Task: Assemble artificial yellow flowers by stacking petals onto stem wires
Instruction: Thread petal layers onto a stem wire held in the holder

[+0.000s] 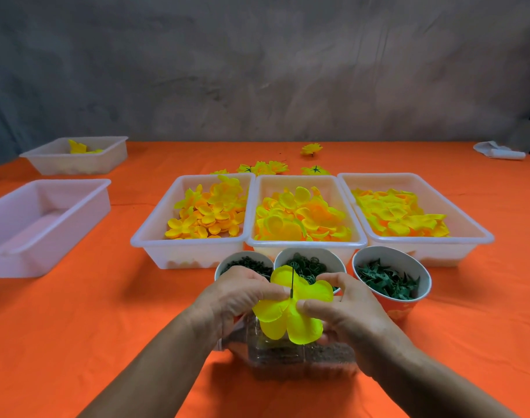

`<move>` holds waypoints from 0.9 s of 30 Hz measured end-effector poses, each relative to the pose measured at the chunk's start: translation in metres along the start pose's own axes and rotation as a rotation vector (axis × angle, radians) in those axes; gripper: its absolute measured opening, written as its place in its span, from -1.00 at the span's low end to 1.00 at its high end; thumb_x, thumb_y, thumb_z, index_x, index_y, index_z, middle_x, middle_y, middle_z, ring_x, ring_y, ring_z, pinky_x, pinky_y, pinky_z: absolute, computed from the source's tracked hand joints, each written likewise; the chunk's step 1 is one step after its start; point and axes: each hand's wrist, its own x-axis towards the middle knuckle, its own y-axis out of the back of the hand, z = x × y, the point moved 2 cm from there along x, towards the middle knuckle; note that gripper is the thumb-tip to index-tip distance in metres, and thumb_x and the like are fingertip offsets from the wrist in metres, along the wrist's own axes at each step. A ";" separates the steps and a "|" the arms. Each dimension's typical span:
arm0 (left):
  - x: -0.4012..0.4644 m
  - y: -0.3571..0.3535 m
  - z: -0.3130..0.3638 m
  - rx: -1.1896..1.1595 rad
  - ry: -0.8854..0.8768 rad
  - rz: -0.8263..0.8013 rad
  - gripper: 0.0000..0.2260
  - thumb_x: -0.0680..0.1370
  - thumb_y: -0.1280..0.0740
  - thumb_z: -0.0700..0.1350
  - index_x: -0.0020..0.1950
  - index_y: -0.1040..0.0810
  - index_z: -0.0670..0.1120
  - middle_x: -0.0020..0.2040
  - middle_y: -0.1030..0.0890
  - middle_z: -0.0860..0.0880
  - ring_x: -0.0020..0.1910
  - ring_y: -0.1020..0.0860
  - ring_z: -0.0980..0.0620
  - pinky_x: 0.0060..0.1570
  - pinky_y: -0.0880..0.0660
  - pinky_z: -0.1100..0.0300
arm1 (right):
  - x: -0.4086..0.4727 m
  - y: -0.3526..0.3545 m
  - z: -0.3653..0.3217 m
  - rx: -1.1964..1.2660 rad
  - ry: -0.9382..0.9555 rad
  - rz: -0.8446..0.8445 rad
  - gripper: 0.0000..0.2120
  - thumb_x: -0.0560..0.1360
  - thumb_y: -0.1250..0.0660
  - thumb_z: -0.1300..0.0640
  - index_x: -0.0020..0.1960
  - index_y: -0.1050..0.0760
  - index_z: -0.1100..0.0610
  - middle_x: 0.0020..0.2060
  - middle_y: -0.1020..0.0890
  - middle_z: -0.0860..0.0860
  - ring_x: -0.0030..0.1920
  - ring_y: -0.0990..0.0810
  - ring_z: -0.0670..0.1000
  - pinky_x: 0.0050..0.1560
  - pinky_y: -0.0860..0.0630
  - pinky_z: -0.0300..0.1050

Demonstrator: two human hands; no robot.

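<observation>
A large yellow petal layer point(293, 309) sits threaded on a thin dark stem wire point(292, 282) that pokes up through its middle. My left hand point(236, 300) pinches the petal's left side, fingers curled round it near the wire. My right hand point(345, 309) pinches the right side, thumb on top of the petal. Both hands hover above a clear plastic box point(300, 357) with dark small parts. Three white trays hold yellow petals: the left tray point(155, 227), the middle tray point(306, 243) and the right tray point(468, 227).
Three paper cups stand before the trays: small dark pieces point(242, 260), green rings point(306, 260), green calyx pieces point(390, 279). Finished flowers point(266, 168) lie behind the trays. An empty tray point(40, 218) and another with a few petals point(76, 155) sit left. White cloth point(499, 151) far right.
</observation>
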 end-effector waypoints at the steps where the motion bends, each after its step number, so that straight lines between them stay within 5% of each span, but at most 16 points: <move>1: 0.000 0.000 0.001 0.030 -0.018 0.013 -0.79 0.43 -0.45 -0.21 -0.34 -0.50 -0.23 -0.50 -0.48 -0.03 -0.53 -0.41 0.12 -0.55 -0.30 0.40 | 0.000 0.000 0.001 -0.001 0.002 0.000 -0.50 0.36 -0.45 0.39 0.21 -0.37 0.14 -0.28 -0.56 0.07 -0.55 -0.56 -0.16 -0.55 -0.44 -0.29; 9: -0.003 0.002 0.003 0.264 -0.072 -0.036 -0.73 0.49 -0.40 -0.01 -0.13 -0.54 -0.23 -0.26 -0.41 -0.21 -0.33 -0.35 -0.07 -0.33 -0.28 0.13 | 0.002 0.003 0.003 -0.002 0.005 -0.015 -0.45 0.32 -0.48 0.39 0.22 -0.38 0.13 -0.35 -0.63 0.01 -0.44 -0.63 -0.09 -0.48 -0.49 -0.23; 16: 0.003 0.006 0.000 0.278 -0.134 -0.039 -0.63 0.41 -0.44 0.10 -0.26 -0.48 -0.20 -0.22 -0.41 -0.12 -0.26 -0.32 -0.06 -0.20 -0.21 0.06 | 0.004 0.003 0.004 0.008 -0.007 -0.020 -0.45 0.32 -0.49 0.39 0.22 -0.38 0.12 -0.25 -0.64 0.09 -0.38 -0.66 -0.05 -0.49 -0.50 -0.23; 21: 0.002 0.006 -0.005 0.202 -0.178 -0.076 -0.39 0.27 -0.43 0.21 -0.34 -0.39 -0.38 -0.23 -0.41 -0.13 -0.29 -0.30 -0.09 -0.25 -0.21 0.06 | 0.004 0.004 0.005 -0.010 -0.009 -0.015 -0.47 0.32 -0.49 0.37 0.20 -0.39 0.13 -0.25 -0.65 0.07 -0.35 -0.66 -0.03 -0.47 -0.50 -0.22; 23: 0.001 0.004 -0.005 0.164 -0.202 -0.080 -0.42 0.26 -0.43 0.17 -0.35 -0.38 -0.38 -0.23 -0.46 -0.18 -0.30 -0.36 -0.07 -0.29 -0.30 0.09 | 0.004 0.004 0.005 -0.005 -0.014 -0.018 -0.48 0.32 -0.49 0.38 0.19 -0.40 0.13 -0.25 -0.65 0.08 -0.37 -0.66 -0.03 -0.48 -0.49 -0.23; 27: 0.005 0.003 -0.006 0.112 -0.198 -0.063 -0.61 0.32 -0.46 0.02 -0.37 -0.40 -0.26 0.02 -0.59 -0.38 -0.11 -0.57 0.08 -0.01 -0.45 0.07 | 0.002 0.004 0.005 -0.021 -0.011 -0.012 -0.49 0.31 -0.51 0.36 0.18 -0.42 0.11 -0.22 -0.66 0.11 -0.31 -0.68 0.01 -0.45 -0.50 -0.22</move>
